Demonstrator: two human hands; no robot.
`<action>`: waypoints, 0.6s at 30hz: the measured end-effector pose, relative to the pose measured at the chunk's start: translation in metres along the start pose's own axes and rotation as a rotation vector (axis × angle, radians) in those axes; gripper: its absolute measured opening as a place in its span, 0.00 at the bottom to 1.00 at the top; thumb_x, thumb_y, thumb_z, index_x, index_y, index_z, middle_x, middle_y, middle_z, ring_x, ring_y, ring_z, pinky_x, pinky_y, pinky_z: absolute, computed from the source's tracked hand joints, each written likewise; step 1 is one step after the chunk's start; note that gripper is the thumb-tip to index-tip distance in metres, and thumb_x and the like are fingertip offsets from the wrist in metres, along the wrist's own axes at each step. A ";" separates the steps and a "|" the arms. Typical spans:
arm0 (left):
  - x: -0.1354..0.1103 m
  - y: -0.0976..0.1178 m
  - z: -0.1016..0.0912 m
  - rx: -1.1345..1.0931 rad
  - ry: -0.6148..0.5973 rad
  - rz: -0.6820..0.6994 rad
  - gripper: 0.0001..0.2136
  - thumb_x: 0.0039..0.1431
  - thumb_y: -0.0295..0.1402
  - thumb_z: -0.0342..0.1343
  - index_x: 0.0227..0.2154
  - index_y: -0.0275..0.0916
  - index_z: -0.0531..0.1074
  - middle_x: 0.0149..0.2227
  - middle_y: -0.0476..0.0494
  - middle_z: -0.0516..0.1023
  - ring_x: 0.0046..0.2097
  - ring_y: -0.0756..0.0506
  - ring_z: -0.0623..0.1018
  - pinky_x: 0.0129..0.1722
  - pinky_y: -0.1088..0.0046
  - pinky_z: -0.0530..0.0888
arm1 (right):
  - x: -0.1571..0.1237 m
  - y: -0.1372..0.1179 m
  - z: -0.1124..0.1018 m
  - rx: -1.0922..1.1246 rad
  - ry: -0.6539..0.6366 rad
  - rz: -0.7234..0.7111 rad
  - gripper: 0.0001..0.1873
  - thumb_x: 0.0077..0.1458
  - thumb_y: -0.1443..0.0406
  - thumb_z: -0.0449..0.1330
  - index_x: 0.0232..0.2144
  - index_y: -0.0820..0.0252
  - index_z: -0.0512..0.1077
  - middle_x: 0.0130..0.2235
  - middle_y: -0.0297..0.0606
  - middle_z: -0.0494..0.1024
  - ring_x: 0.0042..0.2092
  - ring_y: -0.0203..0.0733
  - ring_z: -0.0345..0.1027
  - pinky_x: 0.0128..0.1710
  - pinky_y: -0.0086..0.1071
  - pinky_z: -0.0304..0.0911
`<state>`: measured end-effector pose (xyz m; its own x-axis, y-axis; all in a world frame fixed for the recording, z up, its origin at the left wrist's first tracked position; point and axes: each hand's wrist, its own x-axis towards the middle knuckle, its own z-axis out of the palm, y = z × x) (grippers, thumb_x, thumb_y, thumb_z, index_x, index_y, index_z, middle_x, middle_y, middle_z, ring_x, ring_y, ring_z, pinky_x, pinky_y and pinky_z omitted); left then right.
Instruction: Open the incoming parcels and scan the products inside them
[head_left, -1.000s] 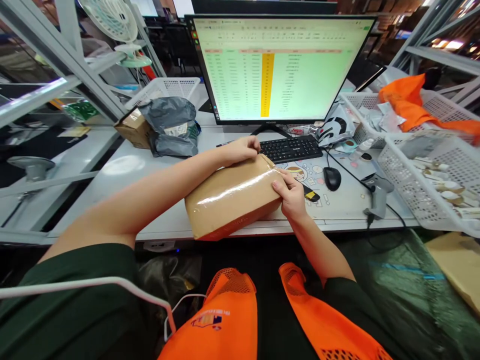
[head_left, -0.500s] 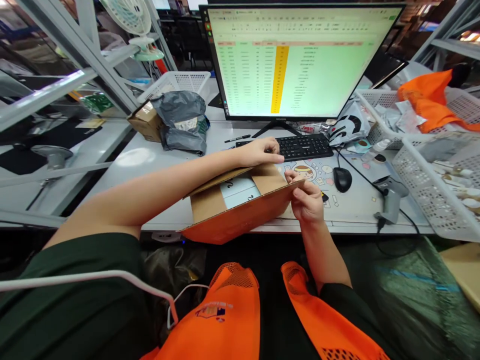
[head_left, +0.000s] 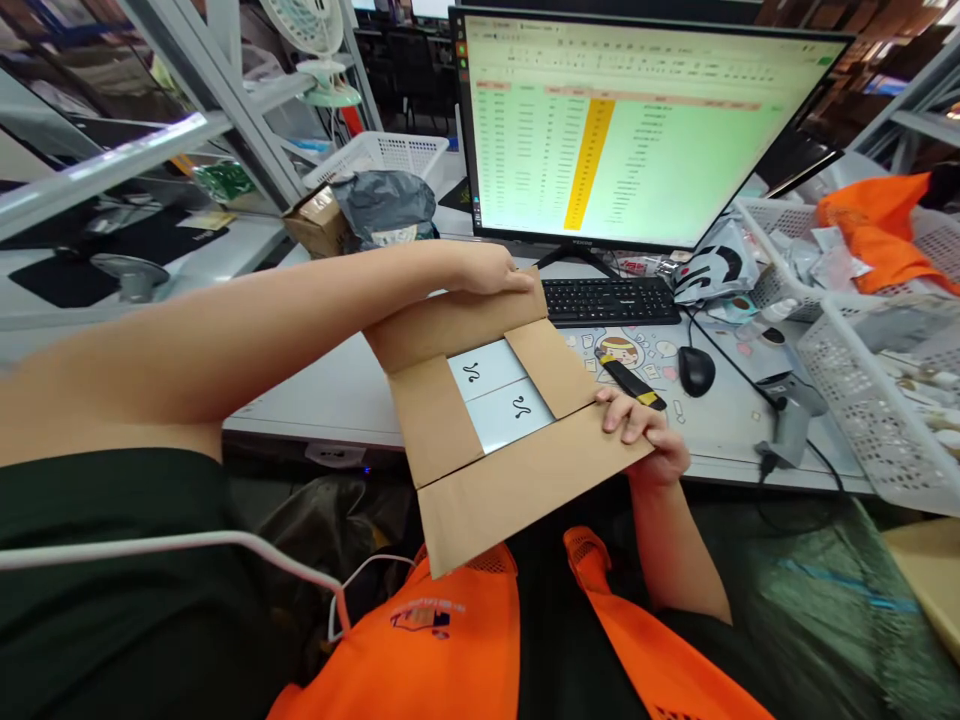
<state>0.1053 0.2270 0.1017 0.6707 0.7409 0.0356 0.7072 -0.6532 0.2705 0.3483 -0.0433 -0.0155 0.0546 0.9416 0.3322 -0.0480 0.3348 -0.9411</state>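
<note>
A brown cardboard box (head_left: 517,480) lies at the desk's front edge with its flaps spread wide. Inside show two white flat packs (head_left: 499,395), each with a small black squiggle. My left hand (head_left: 491,272) rests on the far flap, fingers curled over its edge. My right hand (head_left: 641,432) presses down the near flap at its right corner, fingers bent over the cardboard. A black and yellow cutter (head_left: 630,382) lies on the desk just beyond my right hand.
Behind the box stand a monitor (head_left: 637,130) with a green spreadsheet, a keyboard (head_left: 607,300) and a mouse (head_left: 696,370). A barcode scanner (head_left: 784,430) and white baskets (head_left: 862,400) fill the right. A grey bag (head_left: 382,205) lies at back left. Orange mesh (head_left: 450,640) covers my lap.
The taped box was closed a second ago. Both long flaps have been folded outward, the near one down toward me, and the white packs inside now show.
</note>
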 end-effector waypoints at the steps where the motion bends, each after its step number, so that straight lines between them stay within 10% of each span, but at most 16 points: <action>1: -0.006 0.002 0.006 0.037 -0.005 -0.086 0.27 0.62 0.60 0.54 0.27 0.39 0.79 0.25 0.41 0.73 0.36 0.39 0.77 0.46 0.63 0.75 | 0.002 -0.003 -0.003 0.002 -0.017 0.001 0.33 0.47 0.31 0.56 0.13 0.48 0.66 0.25 0.45 0.71 0.51 0.66 0.72 0.60 0.63 0.63; 4: -0.031 0.023 0.012 0.153 0.063 -0.276 0.27 0.69 0.52 0.48 0.37 0.33 0.81 0.35 0.30 0.79 0.44 0.32 0.79 0.51 0.55 0.75 | 0.025 -0.023 -0.019 -0.010 -0.249 0.029 0.29 0.50 0.36 0.63 0.14 0.49 0.72 0.26 0.44 0.77 0.49 0.63 0.75 0.61 0.62 0.64; 8: -0.090 0.065 -0.010 0.174 0.329 0.111 0.20 0.68 0.42 0.51 0.52 0.34 0.80 0.57 0.25 0.77 0.64 0.28 0.73 0.64 0.47 0.67 | 0.083 -0.071 -0.031 -0.150 -0.661 0.167 0.25 0.52 0.40 0.70 0.25 0.54 0.84 0.36 0.46 0.85 0.49 0.61 0.79 0.64 0.61 0.64; 12: -0.175 0.088 -0.010 -0.042 0.134 0.397 0.14 0.67 0.47 0.56 0.43 0.49 0.84 0.60 0.40 0.80 0.71 0.32 0.69 0.73 0.45 0.59 | 0.131 -0.102 0.003 -0.317 -0.799 0.101 0.21 0.51 0.43 0.74 0.37 0.50 0.88 0.59 0.40 0.82 0.67 0.60 0.68 0.72 0.55 0.56; 18: -0.250 0.077 0.040 -0.266 0.128 0.261 0.16 0.67 0.53 0.57 0.39 0.48 0.79 0.66 0.38 0.75 0.74 0.28 0.63 0.75 0.36 0.54 | 0.127 -0.084 0.047 -0.568 -1.051 -0.010 0.18 0.57 0.44 0.69 0.33 0.49 0.85 0.69 0.36 0.73 0.77 0.62 0.50 0.77 0.63 0.38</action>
<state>0.0008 -0.0147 0.0749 0.7752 0.5798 0.2509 0.4230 -0.7713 0.4756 0.3125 0.0497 0.1085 -0.8031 0.5956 -0.0196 0.4099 0.5282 -0.7436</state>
